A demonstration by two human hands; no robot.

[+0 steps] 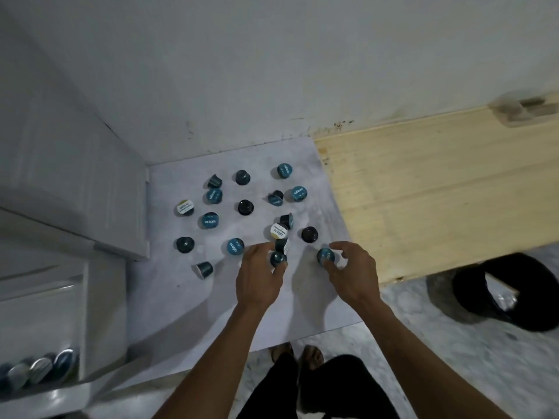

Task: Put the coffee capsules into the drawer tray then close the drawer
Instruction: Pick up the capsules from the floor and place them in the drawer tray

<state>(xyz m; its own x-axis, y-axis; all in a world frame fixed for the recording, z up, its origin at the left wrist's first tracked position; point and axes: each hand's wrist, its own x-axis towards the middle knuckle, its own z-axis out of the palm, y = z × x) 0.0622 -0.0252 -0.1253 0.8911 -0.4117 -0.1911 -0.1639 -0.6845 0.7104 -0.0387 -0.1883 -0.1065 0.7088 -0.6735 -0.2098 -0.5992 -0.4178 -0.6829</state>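
Now the coffee capsules lie scattered over the white sheet at mid-frame, teal lids printed with a short white word too blurred to read, two white-lidded ones likewise. Left hand pinches a dark capsule in curled fingers; right hand curls round a teal-lidded capsule. Lower left, the drawer tray stands open, capsules in a row.
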